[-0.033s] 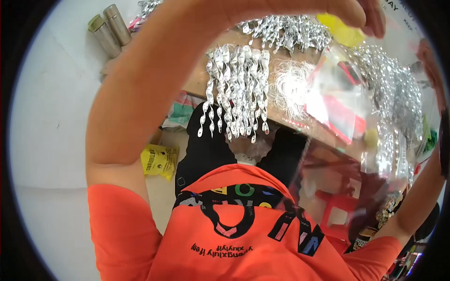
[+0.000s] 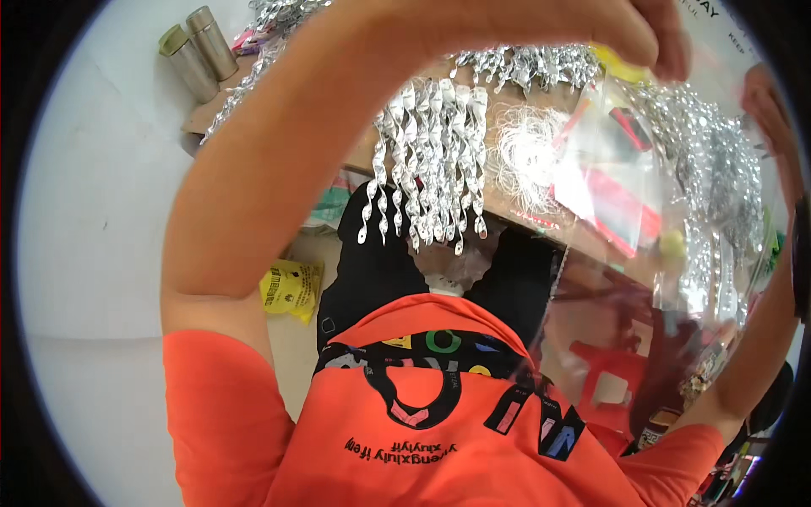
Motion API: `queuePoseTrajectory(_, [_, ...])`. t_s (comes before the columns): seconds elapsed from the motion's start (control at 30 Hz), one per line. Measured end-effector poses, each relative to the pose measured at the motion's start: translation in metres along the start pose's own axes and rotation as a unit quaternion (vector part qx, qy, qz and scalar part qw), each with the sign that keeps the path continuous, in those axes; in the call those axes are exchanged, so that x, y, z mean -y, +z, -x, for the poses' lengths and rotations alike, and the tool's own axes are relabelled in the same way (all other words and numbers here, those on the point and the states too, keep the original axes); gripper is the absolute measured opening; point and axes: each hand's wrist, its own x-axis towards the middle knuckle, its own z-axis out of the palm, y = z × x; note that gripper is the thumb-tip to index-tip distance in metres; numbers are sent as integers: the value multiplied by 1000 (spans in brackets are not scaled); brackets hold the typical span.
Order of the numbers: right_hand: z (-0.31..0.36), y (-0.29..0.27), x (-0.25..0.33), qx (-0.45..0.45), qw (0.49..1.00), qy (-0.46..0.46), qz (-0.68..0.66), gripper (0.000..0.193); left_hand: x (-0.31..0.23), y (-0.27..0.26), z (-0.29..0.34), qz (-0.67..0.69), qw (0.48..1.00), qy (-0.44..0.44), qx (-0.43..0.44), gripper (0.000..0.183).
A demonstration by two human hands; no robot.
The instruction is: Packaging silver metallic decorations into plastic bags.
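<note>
The short-sleeved shirt (image 2: 372, 473), bottom centre, is orange with black patterned lettering (image 2: 562, 433). Black trousers (image 2: 367, 262) show mid-frame, a dark wristband (image 2: 801, 270) far right.

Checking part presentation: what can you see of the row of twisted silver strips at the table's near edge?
The row of twisted silver strips looks like thin, shiny foil or plastic, each strip spiralled lengthwise with a flatter upper end. They lie side by side, lower tips uneven. The upper parts rest on the brown, wood-look table; the lower ends overhang its near edge. A tangle of white string sits just right. Neither hand touches them. Overlap prevents an exact count.
</note>
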Motion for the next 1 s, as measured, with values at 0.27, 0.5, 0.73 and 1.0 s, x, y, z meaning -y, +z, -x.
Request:
queuePoseTrajectory(0.27, [51, 96, -134, 331, 927, 176, -15, 15, 134, 117, 92, 143, 954, -188, 182, 16])
queuePoseTrajectory(0.5, [103, 197, -175, 513, 838, 172, -71, 19, 167, 163, 211, -15, 947, -285, 147, 18])
queuePoseTrajectory(0.73, [75, 263, -175, 492, 869, -38, -37, 16, 189, 149, 263, -71, 956, -283, 19, 13])
queuePoseTrajectory(1.0, [54, 277, -165, 482, 868, -113, -24, 13, 198, 111, 271, -115, 953, -279, -14, 18])
